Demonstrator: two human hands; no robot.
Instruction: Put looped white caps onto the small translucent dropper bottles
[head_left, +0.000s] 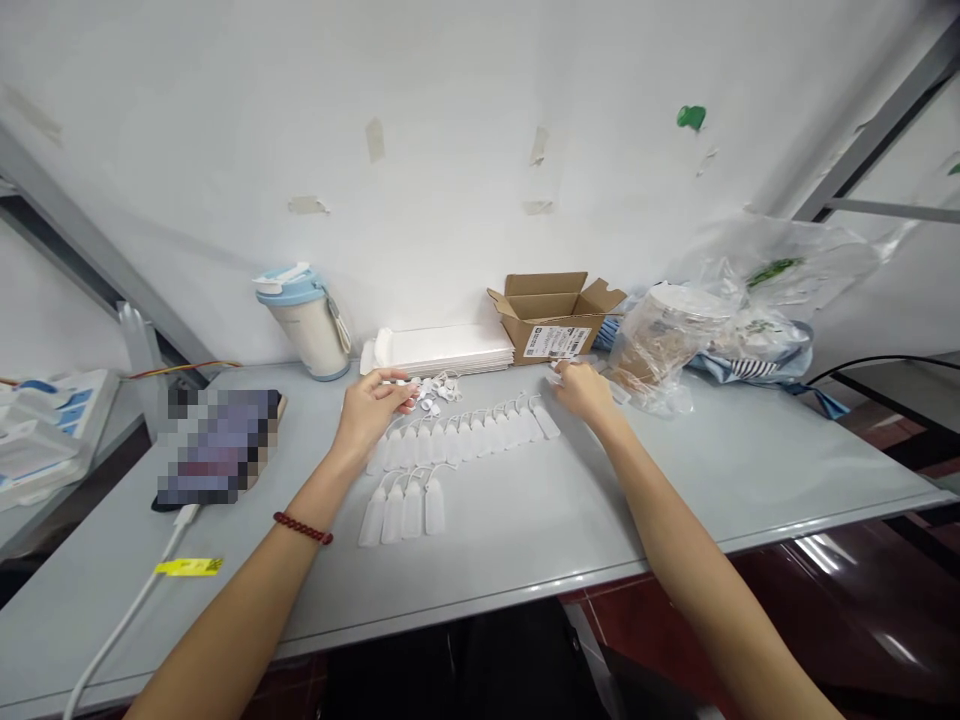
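I see loose white cords (445,388) just right of my left hand (381,398), the nearer one — fingers bent, hold unclear. My right hand (585,390) curls past the right end of the white tags (451,443); I can't tell its grasp. Tags lie on the table (517,540), long axes and corded ends toward the wall (450,220).

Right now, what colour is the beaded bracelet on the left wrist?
The beaded bracelet is dark red; the head view shows it.

Obscured and cropped items
Right hand (583,389): fingertips partly hidden, grip unclear. Phone screen (219,450): pixelated. Box label (556,342): print too small to read. Cable (141,603): cut off by lower edge.
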